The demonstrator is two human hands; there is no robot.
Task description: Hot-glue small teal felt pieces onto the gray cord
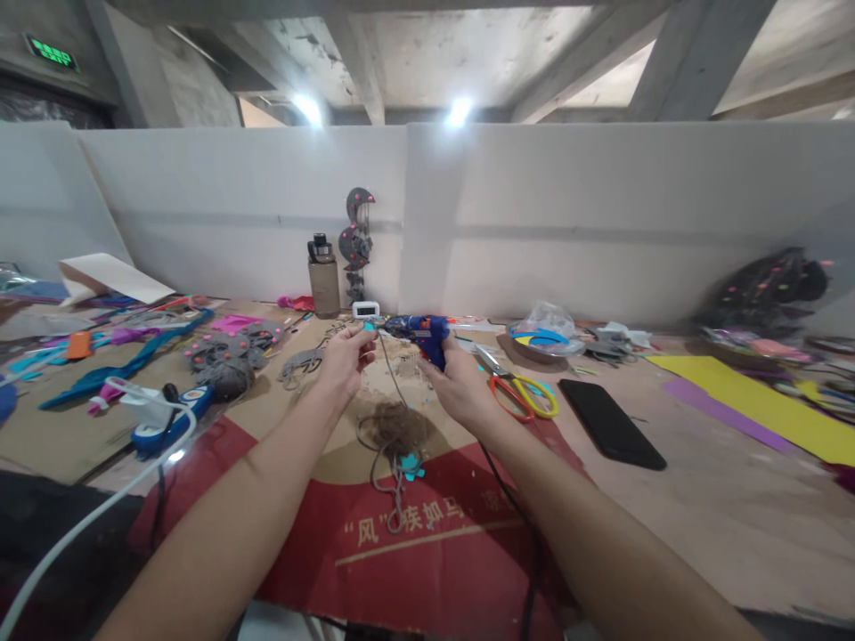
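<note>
My right hand (pixel 460 378) is wrapped round the handle of a blue glue gun (pixel 427 331), whose nozzle points left. Close to that nozzle, my left hand (pixel 348 361) pinches a small turquoise piece (pixel 369 327) between thumb and fingertips. A grey cord (pixel 394 369) hangs from near the piece down to the cardboard. Its loose loops (pixel 394 485) lie there beside a turquoise flower-like cutout (pixel 410 466). Whether the nozzle touches the piece I cannot tell. Scissors (pixel 519 392) with orange and yellow handles lie right of my right hand.
A black phone (pixel 611 423) lies right of the scissors. A bottle (pixel 324 280) and a small white clock-like device (pixel 365 310) stand at the back. A blue power strip (pixel 172 420) with a white cable sits left. Yellow sheet (pixel 754 405) lies right. Red-printed cardboard (pixel 374 570) covers the front.
</note>
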